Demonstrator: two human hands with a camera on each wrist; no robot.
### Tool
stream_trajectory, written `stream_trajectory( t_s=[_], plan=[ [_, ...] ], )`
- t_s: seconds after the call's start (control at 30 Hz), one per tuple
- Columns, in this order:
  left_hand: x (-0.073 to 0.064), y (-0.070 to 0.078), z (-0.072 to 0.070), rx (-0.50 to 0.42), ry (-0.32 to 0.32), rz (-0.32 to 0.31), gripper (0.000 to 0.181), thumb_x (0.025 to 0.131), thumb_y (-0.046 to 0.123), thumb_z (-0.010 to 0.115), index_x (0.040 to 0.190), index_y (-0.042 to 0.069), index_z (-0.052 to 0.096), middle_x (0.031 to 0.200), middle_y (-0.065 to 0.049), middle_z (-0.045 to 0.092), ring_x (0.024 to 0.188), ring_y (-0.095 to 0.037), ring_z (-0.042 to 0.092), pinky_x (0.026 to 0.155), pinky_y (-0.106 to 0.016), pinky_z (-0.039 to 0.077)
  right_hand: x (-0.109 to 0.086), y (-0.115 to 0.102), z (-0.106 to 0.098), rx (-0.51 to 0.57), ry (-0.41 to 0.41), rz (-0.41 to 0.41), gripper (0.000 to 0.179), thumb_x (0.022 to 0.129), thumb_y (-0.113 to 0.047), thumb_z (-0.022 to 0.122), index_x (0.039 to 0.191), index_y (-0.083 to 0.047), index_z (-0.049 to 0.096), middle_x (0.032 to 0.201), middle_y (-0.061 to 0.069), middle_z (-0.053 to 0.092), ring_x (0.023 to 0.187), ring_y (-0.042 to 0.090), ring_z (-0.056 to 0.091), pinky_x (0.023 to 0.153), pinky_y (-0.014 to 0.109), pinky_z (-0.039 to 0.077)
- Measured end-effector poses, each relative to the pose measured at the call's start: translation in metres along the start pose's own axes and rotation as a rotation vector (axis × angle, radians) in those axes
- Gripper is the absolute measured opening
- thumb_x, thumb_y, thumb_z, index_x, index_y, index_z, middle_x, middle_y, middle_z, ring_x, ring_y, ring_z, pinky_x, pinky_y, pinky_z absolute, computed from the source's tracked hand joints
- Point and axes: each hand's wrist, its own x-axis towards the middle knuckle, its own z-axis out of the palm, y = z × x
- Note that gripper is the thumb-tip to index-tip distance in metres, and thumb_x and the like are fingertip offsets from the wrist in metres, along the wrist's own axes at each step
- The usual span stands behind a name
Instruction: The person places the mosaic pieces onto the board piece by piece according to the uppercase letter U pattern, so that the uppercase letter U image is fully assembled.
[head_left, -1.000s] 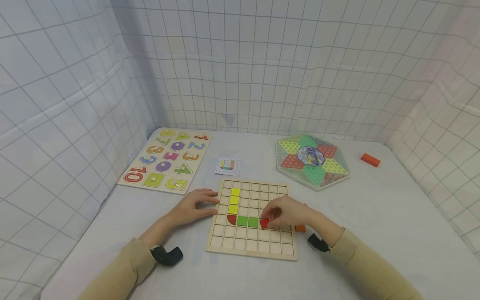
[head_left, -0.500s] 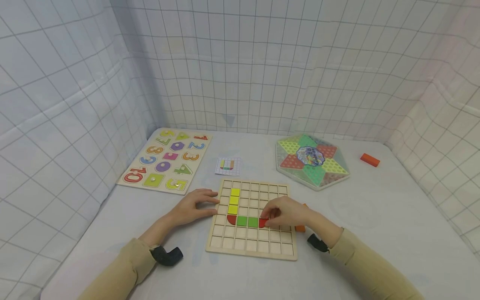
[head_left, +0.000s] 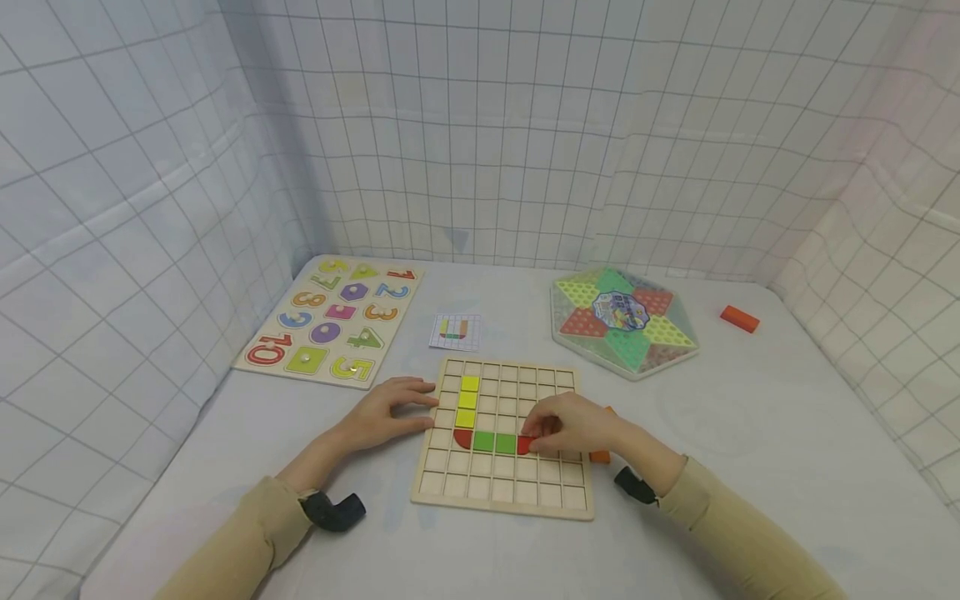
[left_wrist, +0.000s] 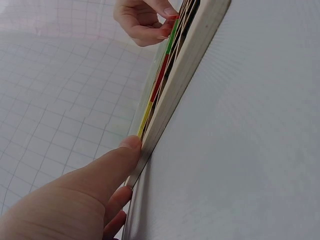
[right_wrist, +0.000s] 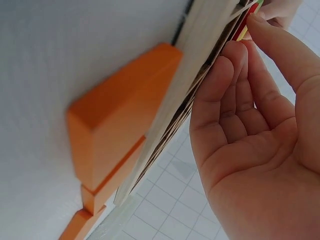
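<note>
A wooden grid board (head_left: pixel 480 492) lies flat on the table. My right hand (head_left: pixel 573 423) pinches a red tile (head_left: pixel 522 445) with a rounded corner, set in a cell at the right end of a row; the fingers cover part of it. Left of it in that row are two green tiles (head_left: pixel 483 442) and another rounded red tile (head_left: pixel 463 439). A column of yellow tiles (head_left: pixel 468 401) rises above that red one. My left hand (head_left: pixel 390 414) rests at the board's left edge, fingers loosely extended; in the left wrist view its thumb (left_wrist: pixel 131 142) touches the edge.
Orange blocks (right_wrist: pixel 125 110) lie against the board's right side, partly hidden by my right hand in the head view. A pattern card (head_left: pixel 457 332) is behind the board. Around it are a number puzzle (head_left: pixel 375 362), a hexagonal game box (head_left: pixel 622 317) and a red-orange block (head_left: pixel 740 319).
The red tile under my right fingers was tilted a second ago and now sits square in its cell beside the green tiles. My left hand has not moved.
</note>
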Motion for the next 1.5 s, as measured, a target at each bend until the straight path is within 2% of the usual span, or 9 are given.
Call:
stream_trajectory(
  t_s=[0.23,0.37,0.67,0.93,1.17,1.33,1.43,1.5],
  plan=[
    [0.000,-0.001,0.000,0.001,0.004,0.004,0.037,0.082,0.039,0.072,0.112,0.018,0.070,0.133,-0.001,0.054,0.130,-0.026,0.039,0.107,-0.050,0.029,-0.001,0.000,-0.001,-0.013,0.010,0.000,0.013,0.086,-0.023,0.070,0.097,-0.017,0.068,0.081,-0.013,0.060,0.074,0.004,0.056,0.068,0.022,0.050],
    [0.000,-0.001,0.001,-0.008,0.004,0.001,0.037,0.081,0.039,0.072,0.112,0.019,0.070,0.133,-0.001,0.054,0.130,-0.026,0.039,0.107,-0.050,0.028,-0.005,0.002,-0.005,-0.017,0.036,0.034,0.015,0.087,-0.025,0.069,0.100,-0.016,0.068,0.086,-0.014,0.061,0.078,0.004,0.057,0.072,0.023,0.051],
    [0.001,0.000,0.001,-0.003,0.003,0.004,0.036,0.081,0.040,0.072,0.112,0.020,0.070,0.132,-0.001,0.054,0.130,-0.027,0.039,0.107,-0.051,0.029,-0.033,0.012,-0.025,0.058,0.155,0.081,0.025,0.090,-0.026,0.065,0.108,-0.009,0.067,0.100,-0.004,0.066,0.088,0.009,0.061,0.080,0.027,0.052],
    [0.000,0.000,0.000,0.000,0.003,-0.001,0.036,0.082,0.039,0.072,0.112,0.020,0.070,0.133,-0.001,0.054,0.130,-0.027,0.039,0.107,-0.050,0.028,-0.060,0.028,-0.037,0.075,0.264,0.132,0.024,0.089,-0.025,0.066,0.107,-0.008,0.067,0.094,-0.005,0.065,0.086,0.011,0.060,0.079,0.027,0.051],
    [-0.001,0.000,0.000,0.003,0.005,-0.006,0.036,0.082,0.039,0.072,0.112,0.020,0.070,0.133,0.000,0.054,0.130,-0.027,0.038,0.107,-0.051,0.028,-0.070,0.039,-0.043,0.092,0.344,0.112,0.024,0.086,-0.016,0.070,0.107,-0.004,0.067,0.097,0.003,0.067,0.085,0.014,0.059,0.078,0.027,0.052],
    [-0.001,0.000,0.000,-0.001,0.007,-0.004,0.036,0.082,0.039,0.072,0.112,0.020,0.070,0.133,0.000,0.054,0.130,-0.027,0.038,0.107,-0.051,0.028,-0.072,0.037,-0.045,0.080,0.342,0.150,0.024,0.085,-0.008,0.069,0.107,0.002,0.065,0.102,0.012,0.067,0.086,0.019,0.059,0.076,0.025,0.051],
    [-0.001,0.000,0.001,-0.005,0.007,0.000,0.036,0.082,0.038,0.072,0.112,0.020,0.070,0.133,-0.001,0.054,0.130,-0.027,0.038,0.107,-0.051,0.028,-0.074,0.024,-0.049,0.079,0.325,0.169,0.023,0.085,-0.001,0.066,0.106,0.006,0.064,0.102,0.017,0.066,0.088,0.026,0.060,0.078,0.032,0.052],
    [-0.001,0.000,0.001,-0.008,0.006,0.001,0.036,0.082,0.038,0.072,0.113,0.020,0.070,0.133,-0.001,0.054,0.130,-0.028,0.038,0.106,-0.052,0.028,-0.075,0.025,-0.048,0.084,0.323,0.180,0.023,0.085,0.001,0.066,0.107,0.007,0.064,0.103,0.019,0.066,0.091,0.031,0.060,0.081,0.039,0.052]
  ],
)
